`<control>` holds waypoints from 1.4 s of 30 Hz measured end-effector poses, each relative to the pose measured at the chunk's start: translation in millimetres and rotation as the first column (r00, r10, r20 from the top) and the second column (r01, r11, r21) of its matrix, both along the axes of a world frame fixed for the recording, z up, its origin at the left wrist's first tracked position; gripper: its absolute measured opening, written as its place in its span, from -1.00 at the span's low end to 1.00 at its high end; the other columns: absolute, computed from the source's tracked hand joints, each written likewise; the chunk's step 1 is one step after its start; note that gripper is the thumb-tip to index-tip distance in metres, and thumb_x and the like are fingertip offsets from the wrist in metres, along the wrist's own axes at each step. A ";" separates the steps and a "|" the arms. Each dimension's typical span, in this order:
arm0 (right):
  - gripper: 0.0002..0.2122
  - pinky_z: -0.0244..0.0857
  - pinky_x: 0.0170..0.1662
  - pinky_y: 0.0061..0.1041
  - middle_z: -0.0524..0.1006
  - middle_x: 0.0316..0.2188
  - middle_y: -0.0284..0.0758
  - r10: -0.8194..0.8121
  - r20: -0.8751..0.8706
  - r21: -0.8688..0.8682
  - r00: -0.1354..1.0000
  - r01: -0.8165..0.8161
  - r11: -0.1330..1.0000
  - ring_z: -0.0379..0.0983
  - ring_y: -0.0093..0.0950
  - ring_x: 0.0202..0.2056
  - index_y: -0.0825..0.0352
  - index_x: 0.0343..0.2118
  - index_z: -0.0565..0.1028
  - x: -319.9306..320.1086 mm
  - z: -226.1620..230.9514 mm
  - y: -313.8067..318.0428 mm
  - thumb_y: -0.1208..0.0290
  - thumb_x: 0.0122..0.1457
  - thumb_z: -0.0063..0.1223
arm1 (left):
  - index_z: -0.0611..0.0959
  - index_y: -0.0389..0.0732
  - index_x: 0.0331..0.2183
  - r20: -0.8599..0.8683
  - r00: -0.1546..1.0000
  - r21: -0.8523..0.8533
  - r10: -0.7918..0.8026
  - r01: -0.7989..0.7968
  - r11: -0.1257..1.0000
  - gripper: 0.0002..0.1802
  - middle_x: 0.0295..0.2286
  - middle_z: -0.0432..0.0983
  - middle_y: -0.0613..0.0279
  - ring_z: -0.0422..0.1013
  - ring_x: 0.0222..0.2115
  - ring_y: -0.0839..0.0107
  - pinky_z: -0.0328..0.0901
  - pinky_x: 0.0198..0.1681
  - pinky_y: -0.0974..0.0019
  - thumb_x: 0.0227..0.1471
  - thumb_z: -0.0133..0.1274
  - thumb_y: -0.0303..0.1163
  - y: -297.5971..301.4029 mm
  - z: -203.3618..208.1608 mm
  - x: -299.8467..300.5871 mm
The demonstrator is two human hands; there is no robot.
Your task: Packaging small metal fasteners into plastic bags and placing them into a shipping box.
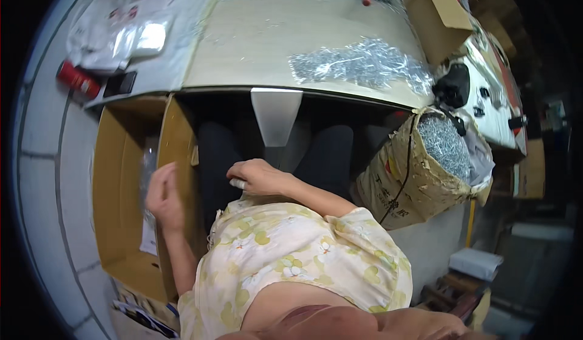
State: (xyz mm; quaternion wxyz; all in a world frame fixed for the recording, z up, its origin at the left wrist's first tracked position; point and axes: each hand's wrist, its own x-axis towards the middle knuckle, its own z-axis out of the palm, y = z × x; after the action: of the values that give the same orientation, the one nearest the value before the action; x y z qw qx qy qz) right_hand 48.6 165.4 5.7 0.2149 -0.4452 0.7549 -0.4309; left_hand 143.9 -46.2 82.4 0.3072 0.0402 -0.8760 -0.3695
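My left hand [163, 198] is raised over the inner wall of an open cardboard box [112, 218], with its fingers stretched upward and slightly blurred; I see nothing in it. Inside the box lie a clear plastic bag [147, 164] and a white paper [148, 236]. My right hand [258, 177], with a ring on one finger, is in front of my belly above my lap. Its fingers curl downward, and whatever may be under them is hidden. On the table [255, 48] ahead, thin silver strands form a flat pile [364, 63], apart from both hands.
A sack [395, 176] holding a tangle of silver strands [444, 145] stands at my right. A pale panel [276, 115] projects from the table edge. A red can [78, 80], a dark phone-like object [120, 83] and plastic bags [109, 36] lie at the far left. An open carton [434, 18] stands far right.
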 end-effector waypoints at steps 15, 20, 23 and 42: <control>-0.83 0.36 -0.29 -0.35 0.52 -0.37 -0.17 -0.778 -0.023 -0.154 0.628 0.767 0.623 0.48 -0.19 -0.35 0.38 -0.25 0.50 -67.3 10.5 141.8 0.58 0.07 0.04 | 0.60 -0.36 -0.30 0.045 0.749 0.146 -0.661 0.650 0.746 -0.89 -0.35 0.53 0.16 0.45 -0.32 0.42 0.30 -0.19 0.43 0.09 -0.01 -0.61 126.4 -26.7 -234.3; -0.85 0.36 -0.28 -0.29 0.52 -0.39 -0.15 -0.826 -0.015 -0.112 0.563 0.820 0.561 0.48 -0.16 -0.34 0.39 -0.29 0.52 -64.2 16.7 157.5 0.55 0.06 0.05 | 0.60 -0.36 -0.28 0.063 0.765 0.217 -0.641 0.616 0.757 -0.86 -0.35 0.53 0.16 0.46 -0.34 0.44 0.33 -0.23 0.44 0.10 -0.03 -0.61 131.2 -38.2 -254.0; -0.85 0.36 -0.28 -0.30 0.53 -0.39 -0.16 -0.832 -0.021 -0.128 0.555 0.824 0.552 0.49 -0.17 -0.34 0.38 -0.28 0.52 -60.7 8.9 159.6 0.53 0.07 0.05 | 0.61 -0.36 -0.28 0.047 0.760 0.258 -0.648 0.617 0.743 -0.86 -0.34 0.53 0.15 0.47 -0.35 0.43 0.34 -0.25 0.44 0.11 -0.03 -0.60 128.6 -41.4 -259.2; -0.86 0.37 -0.24 -0.48 0.56 -0.34 -0.21 -0.902 -0.095 -0.200 0.421 0.879 0.432 0.53 -0.35 -0.32 0.35 -0.25 0.54 -72.1 24.2 169.6 0.51 0.11 0.10 | 0.60 -0.37 -0.32 0.071 0.837 0.334 -0.543 0.493 0.803 -0.90 -0.39 0.52 0.22 0.43 -0.39 0.52 0.30 -0.28 0.51 0.11 0.00 -0.59 80.2 -40.7 -209.3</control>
State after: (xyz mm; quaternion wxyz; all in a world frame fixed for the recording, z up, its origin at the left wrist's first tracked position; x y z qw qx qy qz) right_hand -23.5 335.0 30.0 -0.1454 -0.0280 0.8651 -0.4793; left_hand -65.4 33.9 41.7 0.1120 -0.1245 -0.8083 -0.5644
